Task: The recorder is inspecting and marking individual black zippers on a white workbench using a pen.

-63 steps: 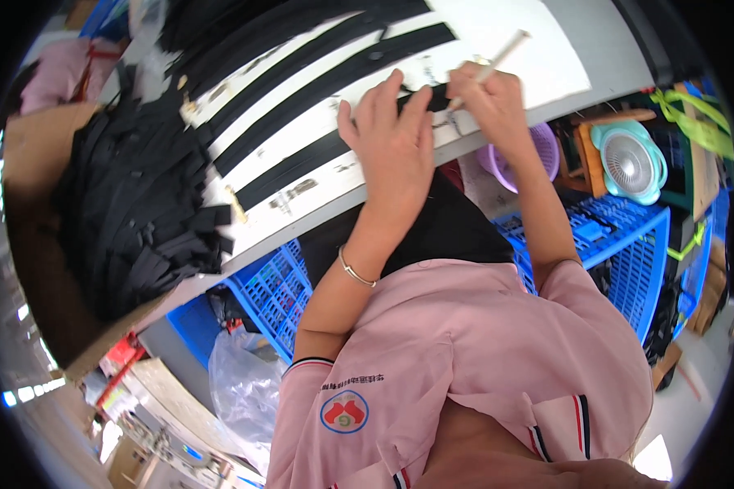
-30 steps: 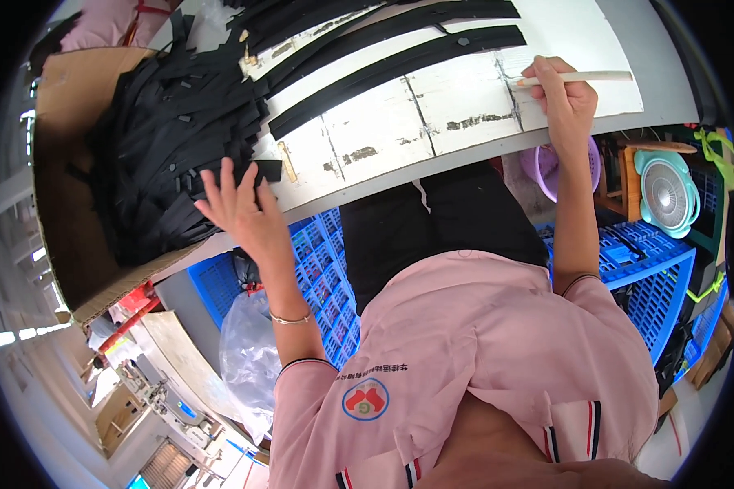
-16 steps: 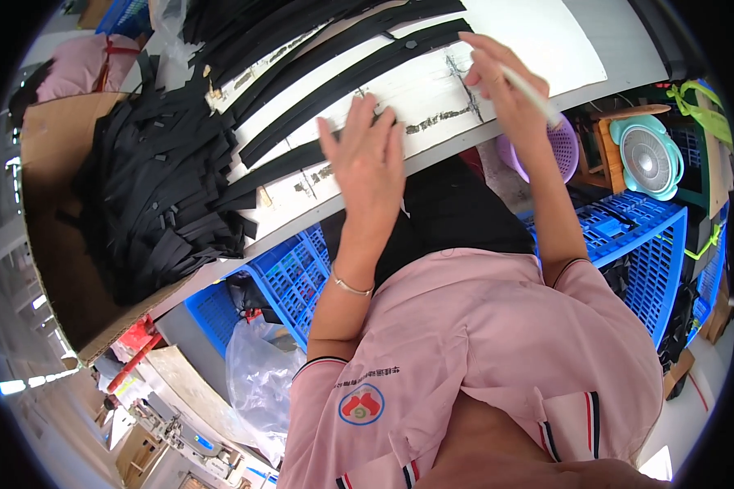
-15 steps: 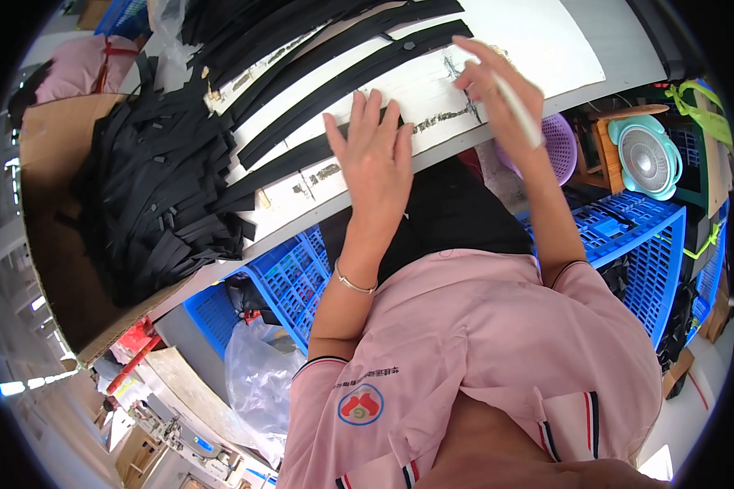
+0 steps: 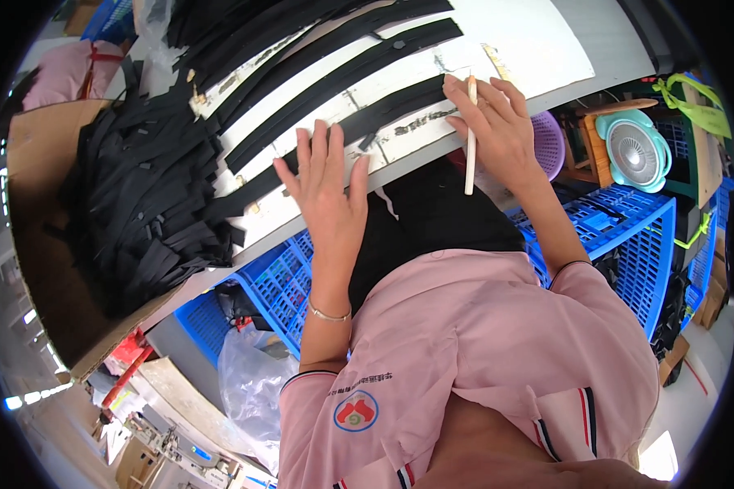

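A black fabric strip (image 5: 404, 102) lies along the near side of the white tabletop (image 5: 538, 49), its left part running toward a heap of black strips (image 5: 155, 196). My left hand (image 5: 326, 187) rests flat on this strip, fingers spread. At the strip's right end are the fingertips of my right hand (image 5: 501, 138), which also holds a slim white pencil (image 5: 470, 159) between its fingers. One pencil tip points away from me, over the table. Farther back, another black strip (image 5: 342, 90) lies roughly parallel. Dark marks and worn patches show on the white surface.
The heap spills from a cardboard box (image 5: 37, 196) at the left. Below the table edge stand blue plastic crates (image 5: 281, 273). To the right are a purple basket (image 5: 549, 145) and a turquoise fan (image 5: 636, 151). More strips lie at the back.
My left hand has slid left along the strip. My right hand has come down to the strip's right end, and the strip now extends farther right. The pencil has turned more upright in view.
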### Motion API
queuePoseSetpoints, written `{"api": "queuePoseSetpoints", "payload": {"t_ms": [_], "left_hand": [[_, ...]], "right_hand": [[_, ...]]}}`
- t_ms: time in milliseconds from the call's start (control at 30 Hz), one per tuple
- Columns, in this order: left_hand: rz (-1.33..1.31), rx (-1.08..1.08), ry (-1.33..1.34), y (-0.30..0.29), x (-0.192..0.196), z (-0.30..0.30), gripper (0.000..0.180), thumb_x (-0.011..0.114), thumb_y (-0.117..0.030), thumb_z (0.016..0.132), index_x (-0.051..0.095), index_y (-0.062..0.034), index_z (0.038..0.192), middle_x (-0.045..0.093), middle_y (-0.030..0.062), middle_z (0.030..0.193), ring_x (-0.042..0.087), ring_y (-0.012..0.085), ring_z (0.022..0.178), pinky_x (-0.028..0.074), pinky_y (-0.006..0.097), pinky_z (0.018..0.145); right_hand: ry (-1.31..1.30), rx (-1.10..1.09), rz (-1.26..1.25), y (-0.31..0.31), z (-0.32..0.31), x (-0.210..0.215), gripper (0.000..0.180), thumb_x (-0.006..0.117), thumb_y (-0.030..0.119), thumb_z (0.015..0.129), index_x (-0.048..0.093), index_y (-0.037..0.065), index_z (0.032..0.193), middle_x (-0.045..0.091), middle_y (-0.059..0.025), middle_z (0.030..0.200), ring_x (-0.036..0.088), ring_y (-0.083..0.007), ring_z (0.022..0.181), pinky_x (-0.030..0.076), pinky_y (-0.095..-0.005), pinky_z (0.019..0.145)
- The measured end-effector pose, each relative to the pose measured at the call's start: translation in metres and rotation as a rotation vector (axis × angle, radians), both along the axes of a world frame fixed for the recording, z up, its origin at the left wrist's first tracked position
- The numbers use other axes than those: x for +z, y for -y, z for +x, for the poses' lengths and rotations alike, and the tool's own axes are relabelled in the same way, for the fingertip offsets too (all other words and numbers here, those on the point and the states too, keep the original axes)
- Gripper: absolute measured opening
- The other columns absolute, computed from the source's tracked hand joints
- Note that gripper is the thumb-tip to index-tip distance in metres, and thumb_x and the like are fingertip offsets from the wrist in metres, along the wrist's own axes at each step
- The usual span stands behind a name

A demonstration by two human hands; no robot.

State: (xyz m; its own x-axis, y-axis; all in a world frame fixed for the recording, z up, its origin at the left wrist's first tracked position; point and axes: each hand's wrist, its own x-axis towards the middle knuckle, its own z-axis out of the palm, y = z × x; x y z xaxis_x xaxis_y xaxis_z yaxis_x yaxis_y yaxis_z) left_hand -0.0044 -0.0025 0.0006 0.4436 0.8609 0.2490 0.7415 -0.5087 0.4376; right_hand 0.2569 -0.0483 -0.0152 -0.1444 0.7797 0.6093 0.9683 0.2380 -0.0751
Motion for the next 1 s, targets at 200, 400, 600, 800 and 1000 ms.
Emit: {"api": "queuePoseSetpoints", "payload": {"t_ms": [200, 400, 600, 800, 1000], "left_hand": [[0.023, -0.028, -0.049, 0.007, 0.001, 0.009, 0.057, 0.071, -0.032, 0.097, 0.058, -0.0056, 0.146, 0.051, 0.0138, 0.156, 0.037, 0.0369, 0.15, 0.012, 0.06, 0.124], [0.013, -0.044, -0.04, 0.004, 0.001, 0.009, 0.057, 0.071, -0.033, 0.097, 0.058, -0.0072, 0.146, 0.051, 0.0135, 0.156, 0.037, 0.0366, 0.15, 0.013, 0.059, 0.124], [0.023, -0.017, -0.052, 0.006, 0.0, 0.003, 0.06, 0.071, -0.033, 0.095, 0.056, -0.0067, 0.147, 0.05, 0.0126, 0.156, 0.035, 0.0368, 0.151, 0.013, 0.061, 0.124], [0.023, 0.076, -0.046, 0.017, 0.0, -0.024, 0.065, 0.072, -0.034, 0.094, 0.053, -0.0031, 0.148, 0.05, 0.0126, 0.155, 0.032, 0.0378, 0.152, 0.005, 0.067, 0.122], [0.02, 0.24, -0.067, 0.026, -0.006, -0.06, 0.066, 0.071, -0.036, 0.095, 0.052, -0.0042, 0.149, 0.048, 0.0135, 0.157, 0.032, 0.0348, 0.153, -0.002, 0.066, 0.121]], "right_hand": [[0.135, -0.111, -0.075, 0.011, 0.016, 0.007, 0.051, 0.078, 0.029, 0.087, 0.062, 0.009, 0.131, 0.071, -0.0043, 0.129, 0.063, -0.0225, 0.121, 0.041, -0.0443, 0.111], [0.027, -0.081, -0.1, 0.013, 0.007, 0.006, 0.049, 0.077, 0.03, 0.088, 0.064, 0.009, 0.13, 0.07, -0.0038, 0.131, 0.061, -0.0225, 0.124, 0.038, -0.0455, 0.114], [-0.024, -0.262, -0.054, 0.011, 0.027, 0.001, 0.046, 0.077, 0.017, 0.088, 0.069, 0.014, 0.133, 0.072, -0.0069, 0.108, 0.063, -0.0224, 0.109, 0.039, -0.0475, 0.113], [0.028, -0.211, 0.017, 0.01, 0.029, -0.004, 0.039, 0.076, 0.013, 0.089, 0.072, 0.01, 0.128, 0.074, -0.0055, 0.107, 0.064, -0.0198, 0.103, 0.044, -0.045, 0.109], [-0.011, -0.225, 0.047, 0.01, 0.033, -0.011, 0.038, 0.076, 0.009, 0.089, 0.073, 0.012, 0.127, 0.07, -0.0051, 0.104, 0.063, -0.0208, 0.101, 0.048, -0.0403, 0.102]]}}
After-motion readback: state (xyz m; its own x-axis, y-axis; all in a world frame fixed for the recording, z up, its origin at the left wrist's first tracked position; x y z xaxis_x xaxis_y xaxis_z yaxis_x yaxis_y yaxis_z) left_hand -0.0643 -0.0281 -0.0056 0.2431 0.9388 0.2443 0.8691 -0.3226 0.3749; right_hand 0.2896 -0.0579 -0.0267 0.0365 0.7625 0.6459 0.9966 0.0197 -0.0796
